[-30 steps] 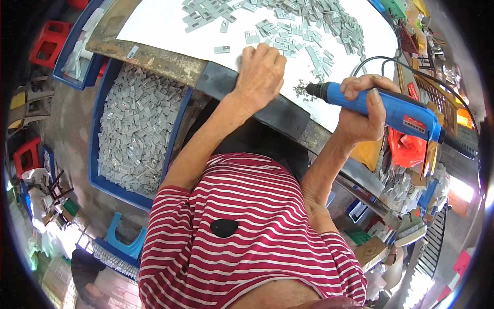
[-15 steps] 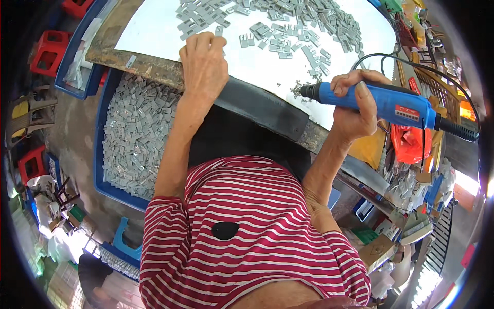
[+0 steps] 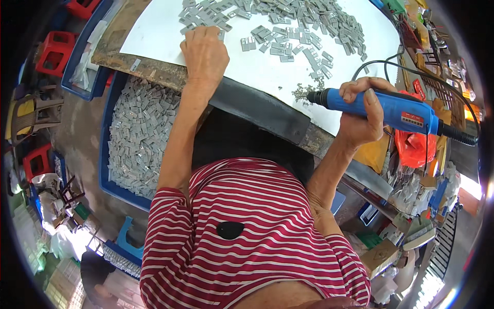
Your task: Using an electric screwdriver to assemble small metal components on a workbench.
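My right hand (image 3: 363,110) is wrapped round a blue electric screwdriver (image 3: 393,109) with a black nose and a black cable. The nose points left, right by a small heap of tiny dark screws (image 3: 307,91) on the white sheet (image 3: 247,74). At the sheet's near left part, my left hand (image 3: 205,56) has its fingers curled down and close together. Its fingertips are hidden, so what they hold does not show. Just beyond it lie flat grey rectangular pieces (image 3: 206,15) with holes. More loose grey pieces (image 3: 283,36) spread across the far middle of the sheet.
A dark padded strip (image 3: 260,109) runs along the worn table edge (image 3: 149,72). Below left stands a blue bin (image 3: 104,165) full of grey pieces. Red stools (image 3: 54,51) are at far left; a red plastic bag (image 3: 414,149) hangs at right. The cable (image 3: 437,74) loops behind the screwdriver.
Seen against the sheet, the screwdriver's nose stays near the screw heap, with little shift. My left hand is still curled at the grey pieces. The whole view has slid slightly right.
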Demonstrator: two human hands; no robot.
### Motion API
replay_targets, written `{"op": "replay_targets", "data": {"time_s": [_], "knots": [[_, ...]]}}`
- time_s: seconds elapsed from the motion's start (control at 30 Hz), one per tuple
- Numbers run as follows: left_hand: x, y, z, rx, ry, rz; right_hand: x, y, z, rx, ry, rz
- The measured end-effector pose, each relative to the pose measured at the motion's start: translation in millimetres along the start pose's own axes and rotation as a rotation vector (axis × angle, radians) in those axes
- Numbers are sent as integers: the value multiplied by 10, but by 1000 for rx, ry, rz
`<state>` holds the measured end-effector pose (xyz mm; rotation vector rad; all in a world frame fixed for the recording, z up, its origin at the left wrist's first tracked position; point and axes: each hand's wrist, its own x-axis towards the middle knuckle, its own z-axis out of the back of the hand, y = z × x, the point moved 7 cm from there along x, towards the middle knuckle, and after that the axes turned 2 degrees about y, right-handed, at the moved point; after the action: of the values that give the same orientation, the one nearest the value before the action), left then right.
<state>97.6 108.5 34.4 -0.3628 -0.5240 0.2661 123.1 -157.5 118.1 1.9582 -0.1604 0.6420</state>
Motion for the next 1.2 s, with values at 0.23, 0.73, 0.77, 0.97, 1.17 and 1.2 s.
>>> {"op": "replay_targets", "data": {"time_s": [0.23, 0.73, 0.77, 0.97, 1.17, 1.2], "knots": [[37, -47, -80, 81, 10, -7, -16, -11, 14, 2, -12, -8], [-76, -447, -219, -36, 26, -167, -45, -21, 78, -20, -140, 2], [-87, -465, -216, -38, 27, -167, -46, -20, 78, -16, -143, 1], [-174, -559, -263, -66, 97, -177, -55, -15, 87, 6, -154, 8], [-259, -717, -307, -118, 137, -199, -68, -10, 90, 12, -165, 13], [-272, -737, -314, -141, 119, -207, -72, -9, 93, 7, -173, 12]]}}
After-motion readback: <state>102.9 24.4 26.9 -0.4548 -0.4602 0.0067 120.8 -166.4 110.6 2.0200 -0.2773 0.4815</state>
